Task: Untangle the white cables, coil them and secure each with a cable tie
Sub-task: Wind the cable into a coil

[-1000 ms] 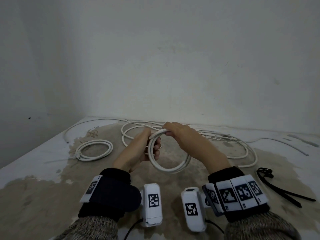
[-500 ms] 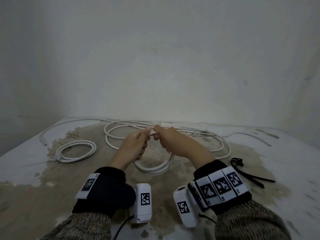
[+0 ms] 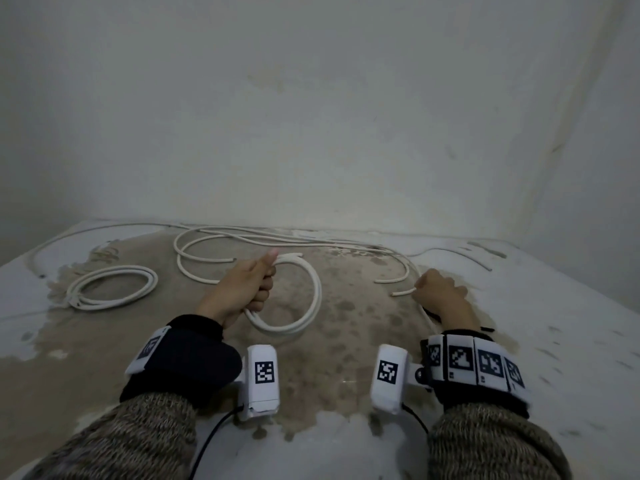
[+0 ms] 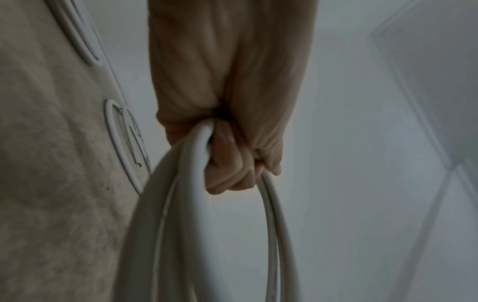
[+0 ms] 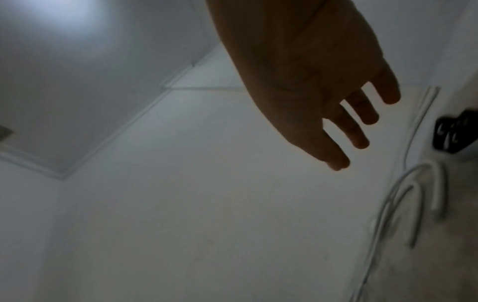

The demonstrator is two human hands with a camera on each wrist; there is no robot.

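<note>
Close to the person, on both wrists, sit black bands (image 3: 180,362) with white boxes (image 3: 262,382) that carry black-and-white square code marks. No words can be read on them. The sleeves (image 3: 491,441) are a speckled brown knit.

A little further out, the left hand (image 3: 247,289) is curled tight around a white coil of cable (image 3: 304,303), with the thumb pointing up. The left wrist view shows the fingers (image 4: 227,169) wrapped round the loops, and the coil hangs down from the fist. In the head view the coil seems to be held just over the stained counter (image 3: 346,341).

To the right of that, well apart from the left hand, the right hand (image 3: 438,294) is low over the counter and holds nothing. The right wrist view shows its fingers (image 5: 359,126) straight and a little spread. A loose end of white cable (image 3: 403,292) lies just beside its left side; I cannot tell if it touches. Right by this hand lie black cable ties (image 5: 450,132), mostly hidden under the hand in the head view.

To the left of the left hand, a second white coil (image 3: 110,289) lies flat on the counter.

Past both hands, long loose white cables (image 3: 277,240) lie in big loops and run along the back of the counter near the wall (image 3: 311,116). The wall is plain and pale with faint marks. There is no writing on it.
</note>
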